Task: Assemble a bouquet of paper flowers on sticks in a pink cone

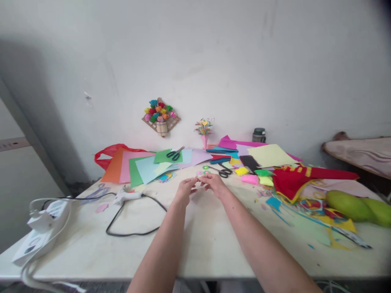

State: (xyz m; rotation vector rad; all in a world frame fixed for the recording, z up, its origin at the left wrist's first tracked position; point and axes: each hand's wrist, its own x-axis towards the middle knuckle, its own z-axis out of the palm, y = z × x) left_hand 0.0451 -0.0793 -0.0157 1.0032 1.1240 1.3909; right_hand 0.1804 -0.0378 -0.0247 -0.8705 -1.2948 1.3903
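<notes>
Both hands meet over the middle of the table (201, 232), fingertips nearly touching. My left hand (186, 190) is closed in a pinch, and so is my right hand (214, 183). Whatever lies between the fingertips is too small to make out. Just beyond them are small green and pink paper flower pieces (206, 167). Black-handled scissors (225, 172) lie to the right of these pieces. Left of my hands rests a white hot glue gun (128, 196) with a black cord. Behind, against the wall, stands a pink cone vase of paper flowers (204, 136).
Coloured paper sheets (149, 169) and a second pair of scissors (175, 154) lie at the back left. A power strip (42, 232) sits on the left edge. Rightward are a phone (249, 163), clay packets (249, 179), red cloth (291, 181), paper scraps, a cutter (351, 236) and green fruit (348, 204).
</notes>
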